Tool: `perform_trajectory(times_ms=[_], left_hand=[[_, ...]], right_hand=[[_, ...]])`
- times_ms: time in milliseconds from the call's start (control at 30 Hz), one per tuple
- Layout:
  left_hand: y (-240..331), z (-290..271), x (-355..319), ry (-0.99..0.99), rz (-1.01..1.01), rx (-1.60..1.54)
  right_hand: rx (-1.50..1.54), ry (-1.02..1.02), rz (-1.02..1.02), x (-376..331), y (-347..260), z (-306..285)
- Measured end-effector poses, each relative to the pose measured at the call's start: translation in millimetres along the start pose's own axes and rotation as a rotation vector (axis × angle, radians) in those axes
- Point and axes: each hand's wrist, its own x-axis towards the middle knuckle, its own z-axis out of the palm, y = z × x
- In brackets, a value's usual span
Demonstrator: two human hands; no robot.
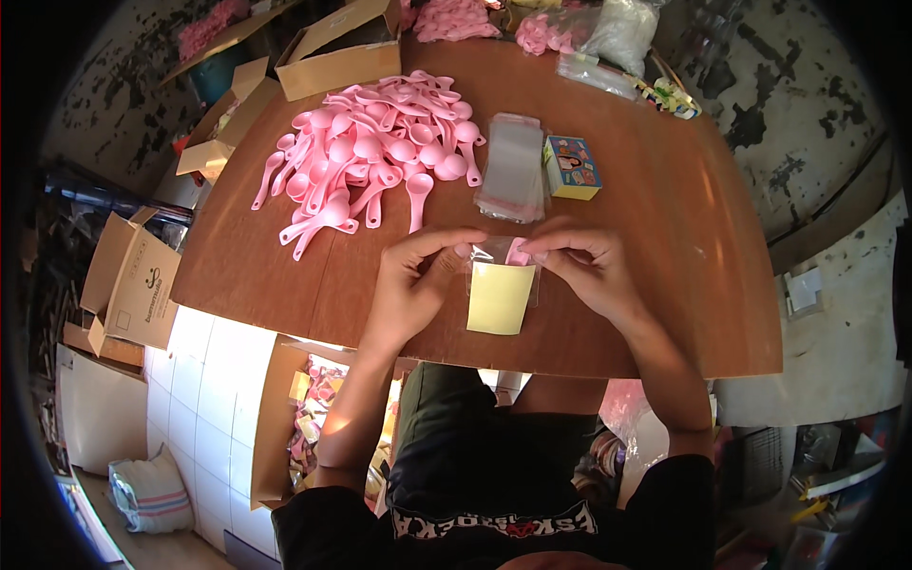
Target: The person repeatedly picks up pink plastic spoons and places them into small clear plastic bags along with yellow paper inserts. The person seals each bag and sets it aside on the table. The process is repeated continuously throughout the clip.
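Observation:
Near the table's front edge I hold up a small clear plastic bag by its top. A pale yellow card [500, 298] shows in it, hanging below my fingers. My left hand [418, 275] pinches the bag's upper left corner. At the upper right, my right hand [587, 266] pinches a pink plastic piece [518, 253] at the bag's mouth; most of that piece is hidden, and I cannot tell whether it is a spoon's handle. Beyond my hands lies a big heap of pink measuring spoons [370, 147]. To its right rests a stack of clear plastic bags [514, 166].
A small blue and yellow box [573, 168] stands beside the bag stack on the brown wooden table [655, 228]. Cardboard boxes [342, 57] crowd the far left. Below the table, left of my legs, an open carton [275, 418] holds many packed pink pieces.

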Motion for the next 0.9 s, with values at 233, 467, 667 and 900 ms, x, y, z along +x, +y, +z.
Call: perform_trajectory(times_ms=[233, 467, 667, 900], left_hand=[[-7, -3, -1, -0.022, 0.064, -0.007], [-5, 1, -3, 0.006, -0.037, -0.077], [-11, -2, -4, 0.014, -0.037, -0.111], [19, -8, -35, -0.203, -0.159, -0.018]], right_hand=[[-0.125, -0.030, -0.084, -2, -4, 2], [-0.082, -0.021, -0.072, -5, -7, 9], [-0.027, -0.025, -0.037, -4, 4, 10], [0.044, -0.144, -0.017, -14, -5, 22]])
